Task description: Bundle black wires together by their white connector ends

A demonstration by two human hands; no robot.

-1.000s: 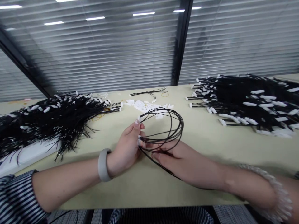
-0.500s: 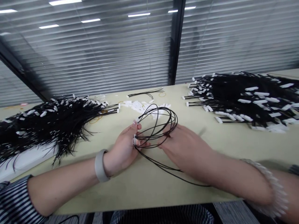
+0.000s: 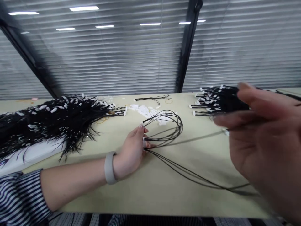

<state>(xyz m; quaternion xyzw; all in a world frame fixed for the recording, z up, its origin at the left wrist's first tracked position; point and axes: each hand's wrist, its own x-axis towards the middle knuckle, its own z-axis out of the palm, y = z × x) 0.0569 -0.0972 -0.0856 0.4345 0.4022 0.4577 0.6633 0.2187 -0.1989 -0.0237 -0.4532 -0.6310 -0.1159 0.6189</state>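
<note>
In the middle of the head view, my left hand (image 3: 134,144) is closed on a black wire harness (image 3: 180,128) by its white connectors. Several of its wires arch in a loop between one connector near the thumb and another lower in the hand. Other loose wires trail to the lower right over the table. My right hand (image 3: 265,141), large and blurred by motion, is raised close to the camera at the right. One black wire (image 3: 199,137) runs taut from the lower connector to its fingers, which seem pinched on it.
Bundles of black wires (image 3: 58,122) with white connectors lie at the left, partly over a white box (image 3: 39,153). Another wire pile (image 3: 218,97) is at the right. Small white connectors (image 3: 145,110) and a short harness (image 3: 152,98) lie on the table (image 3: 164,194) toward the window blinds.
My right hand has moved away from the loop to the right and toward the camera, drawing one wire straight. My left hand keeps its hold on the connectors. The view has shifted slightly.
</note>
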